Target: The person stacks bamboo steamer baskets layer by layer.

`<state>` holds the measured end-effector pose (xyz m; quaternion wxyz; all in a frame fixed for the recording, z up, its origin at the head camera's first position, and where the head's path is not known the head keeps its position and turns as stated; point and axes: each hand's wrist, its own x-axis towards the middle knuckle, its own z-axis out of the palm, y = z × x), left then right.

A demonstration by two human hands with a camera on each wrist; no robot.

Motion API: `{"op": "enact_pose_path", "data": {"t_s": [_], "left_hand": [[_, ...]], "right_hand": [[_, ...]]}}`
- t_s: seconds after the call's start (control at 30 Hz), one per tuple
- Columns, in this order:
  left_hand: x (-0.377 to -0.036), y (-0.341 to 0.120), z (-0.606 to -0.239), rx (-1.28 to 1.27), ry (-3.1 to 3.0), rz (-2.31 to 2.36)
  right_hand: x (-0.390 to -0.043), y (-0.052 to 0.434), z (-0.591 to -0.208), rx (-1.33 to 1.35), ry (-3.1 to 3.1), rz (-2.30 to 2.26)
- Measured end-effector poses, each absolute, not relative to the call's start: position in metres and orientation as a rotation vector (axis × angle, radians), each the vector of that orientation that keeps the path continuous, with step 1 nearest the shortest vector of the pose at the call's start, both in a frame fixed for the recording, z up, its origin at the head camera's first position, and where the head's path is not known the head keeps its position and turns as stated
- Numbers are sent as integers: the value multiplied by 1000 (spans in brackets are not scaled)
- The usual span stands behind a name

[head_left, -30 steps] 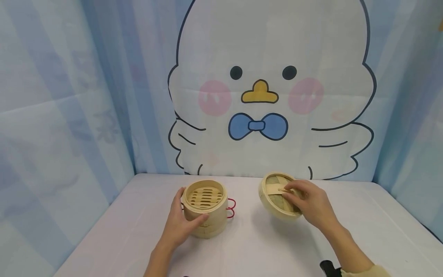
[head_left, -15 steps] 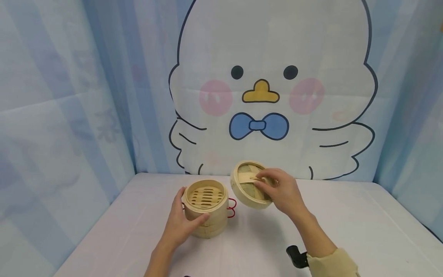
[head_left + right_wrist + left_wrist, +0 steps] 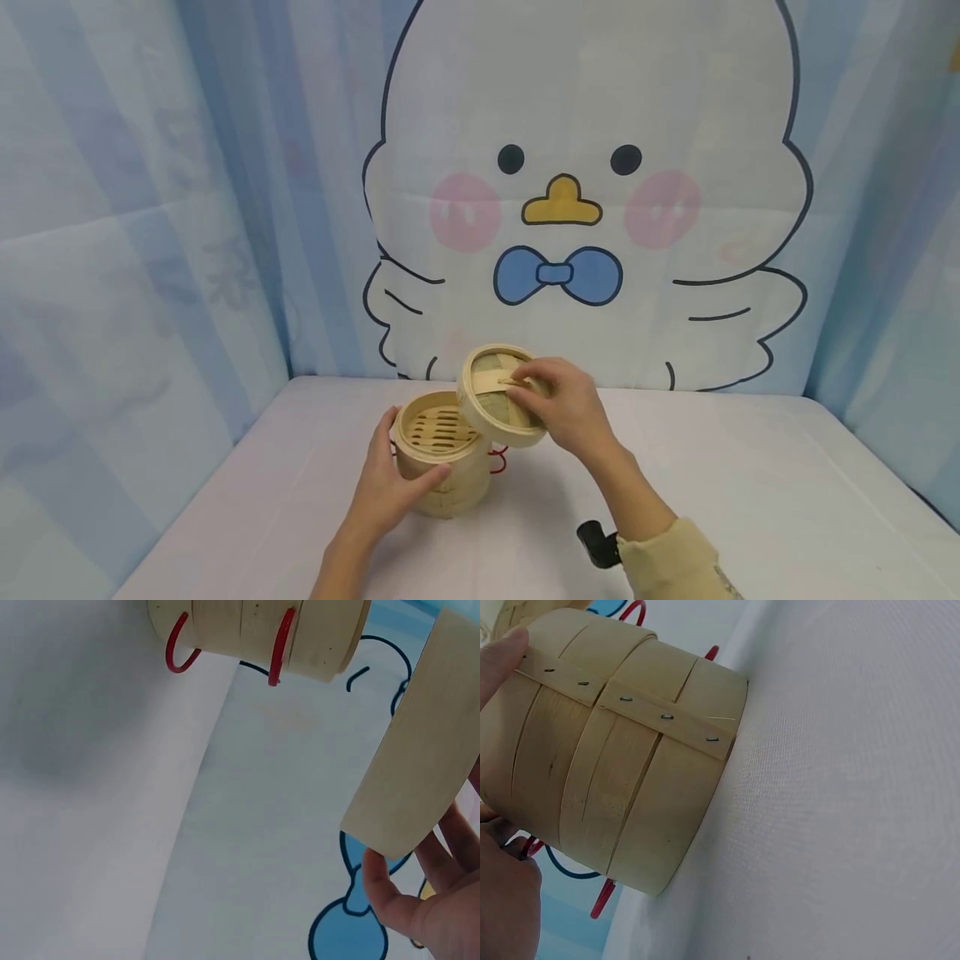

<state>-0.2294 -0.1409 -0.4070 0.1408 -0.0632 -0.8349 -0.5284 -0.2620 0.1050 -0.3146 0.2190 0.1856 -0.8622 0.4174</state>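
A small bamboo steamer basket (image 3: 438,467) with red wire handles (image 3: 498,457) stands on the white table (image 3: 750,492). My left hand (image 3: 393,492) grips its near side, thumb on the left, fingers on the front wall (image 3: 622,780). My right hand (image 3: 558,408) holds the woven bamboo lid (image 3: 495,398) tilted in the air, just above the basket's right rim, pinching its top strap. The right wrist view shows the lid's rim (image 3: 416,772) and the basket's red handles (image 3: 281,641). The basket's slatted inside shows nothing in it.
A blue curtain with a big cartoon chick (image 3: 562,208) closes off the back and both sides of the table. A small black object (image 3: 596,543) sits at my right wrist.
My right hand has carried the lid up and to the left, from the table's right side to just over the basket. The left hand has stayed on the basket.
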Motion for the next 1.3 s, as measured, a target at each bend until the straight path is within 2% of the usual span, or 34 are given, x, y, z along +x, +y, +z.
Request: {"op": "enact_pose_path", "data": {"t_s": [0.67, 1.3], "left_hand": [[-228, -144, -408, -203, -2407, -1532], [-231, -144, -410, -180, -2381, -1516]], "right_hand": [[-263, 47, -307, 659, -2483, 1090], [-260, 18, -312, 578, -2674, 899]]}}
